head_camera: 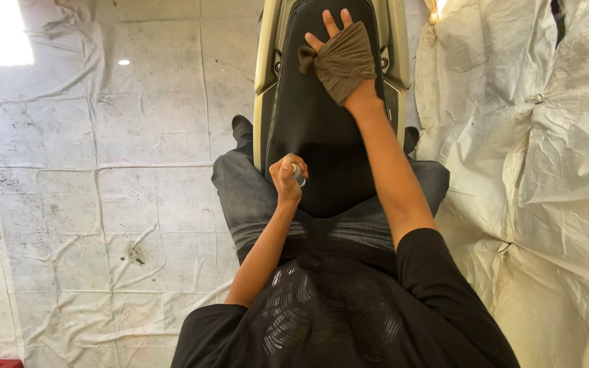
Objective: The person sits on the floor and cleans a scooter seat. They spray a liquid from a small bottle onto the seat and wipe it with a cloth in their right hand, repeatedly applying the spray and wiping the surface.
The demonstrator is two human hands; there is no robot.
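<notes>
Black vinyl fills the middle of the head view: a long padded scooter seat point(315, 116) runs away from the person, who sits astride its near end with grey-trousered knees on either side. The right hand point(341, 58) lies far forward on the seat, palm down and fingers spread, with a brown-grey cloth point(343, 63) draped over its back and knuckles; only the fingertips show past the cloth's edge. Flat and splayed like this, the hand presses a wide patch of cloth onto the vinyl, so its grip is open, pinning rather than clutching. The left hand point(287, 176) stays close to the body at the seat's near part, its grip closed in a fist around a small can point(298, 174), of which only the silvery top peeks out beside the thumb. Held upright and near, the can stays out of the cloth's way. Cream side panels point(264, 61) flank the seat, and crumpled white sheeting point(103, 170) covers the floor around it.
</notes>
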